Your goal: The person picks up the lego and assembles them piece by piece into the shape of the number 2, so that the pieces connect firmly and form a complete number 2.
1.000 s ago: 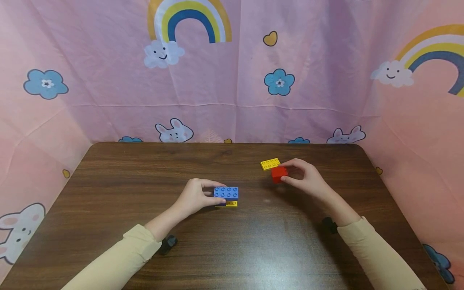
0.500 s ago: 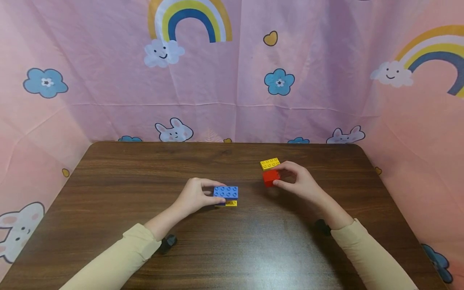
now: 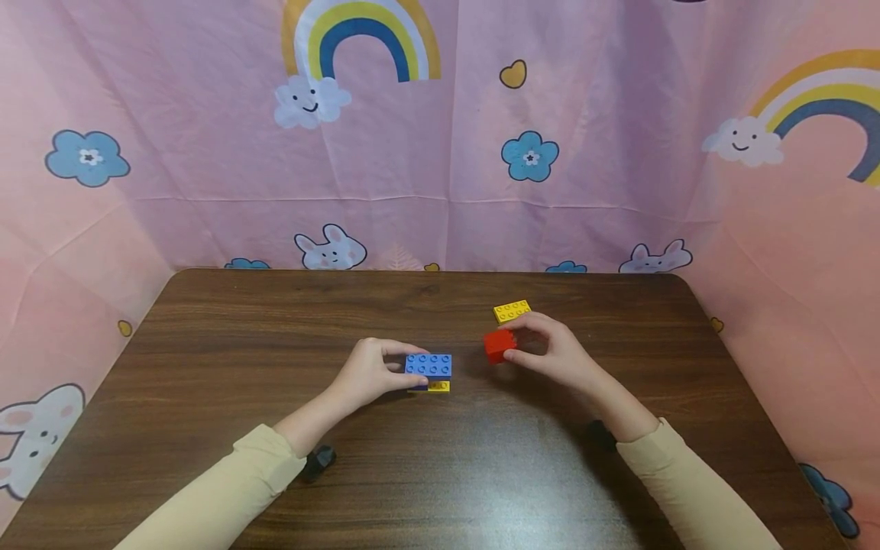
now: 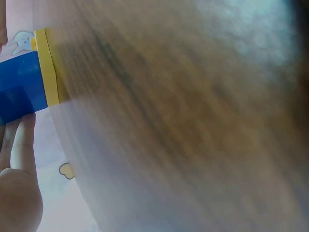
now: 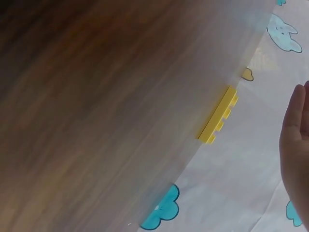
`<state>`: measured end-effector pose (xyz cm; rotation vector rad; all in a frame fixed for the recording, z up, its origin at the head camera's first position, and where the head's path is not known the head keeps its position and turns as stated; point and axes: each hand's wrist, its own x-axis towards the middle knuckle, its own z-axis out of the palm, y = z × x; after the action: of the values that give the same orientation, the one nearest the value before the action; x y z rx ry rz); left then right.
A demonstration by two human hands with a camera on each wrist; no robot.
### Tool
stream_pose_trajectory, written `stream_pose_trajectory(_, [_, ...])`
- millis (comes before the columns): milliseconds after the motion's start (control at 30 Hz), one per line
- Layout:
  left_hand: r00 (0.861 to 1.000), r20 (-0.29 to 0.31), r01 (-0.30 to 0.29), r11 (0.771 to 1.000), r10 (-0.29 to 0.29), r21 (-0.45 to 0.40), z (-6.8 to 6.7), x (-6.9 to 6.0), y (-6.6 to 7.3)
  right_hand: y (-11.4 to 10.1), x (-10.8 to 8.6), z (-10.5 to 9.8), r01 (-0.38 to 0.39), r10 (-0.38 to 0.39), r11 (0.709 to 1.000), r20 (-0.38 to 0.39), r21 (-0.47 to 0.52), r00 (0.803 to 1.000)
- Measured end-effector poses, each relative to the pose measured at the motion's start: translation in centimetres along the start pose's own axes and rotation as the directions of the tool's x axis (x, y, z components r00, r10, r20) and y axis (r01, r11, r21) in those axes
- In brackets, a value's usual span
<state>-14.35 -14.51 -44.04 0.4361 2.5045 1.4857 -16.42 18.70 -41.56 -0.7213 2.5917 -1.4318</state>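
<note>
In the head view my left hand (image 3: 367, 376) grips a blue toy building brick (image 3: 429, 366) between thumb and fingers. Under it lies a flat yellow brick (image 3: 439, 386) on the table, its left part hidden by the thumb. The left wrist view shows the blue brick (image 4: 21, 84) sitting against the yellow brick (image 4: 47, 67). My right hand (image 3: 557, 351) pinches a red brick (image 3: 499, 347) above the table, right of the blue one and apart from it. The red brick is out of sight in the right wrist view, where part of the right hand (image 5: 295, 140) shows.
A second flat yellow brick (image 3: 512, 311) lies studs up near the table's far edge, just beyond the right hand. The brown wooden table (image 3: 275, 321) ends at a pink patterned cloth (image 3: 412, 168) hanging behind and at both sides.
My right hand has carried the red brick left and a little nearer to me, away from the second yellow brick and towards the blue one. The left hand has stayed in place.
</note>
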Motion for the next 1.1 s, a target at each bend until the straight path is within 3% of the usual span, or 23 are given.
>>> stream_pose_trajectory(667, [1.000, 0.006, 0.006, 1.000, -0.006, 0.004, 0.0, 0.0, -0.1, -1.6, 0.5, 1.8, -0.039, 0.035, 0.998, 0.073, 0.050, 0.997])
stream_pose_trajectory(1100, [1.000, 0.008, 0.011, 1.000, -0.011, -0.010, -0.1, 0.0, 0.0, -2.1, 0.9, 2.7, 0.000, -0.007, 0.997, 0.086, 0.077, 0.996])
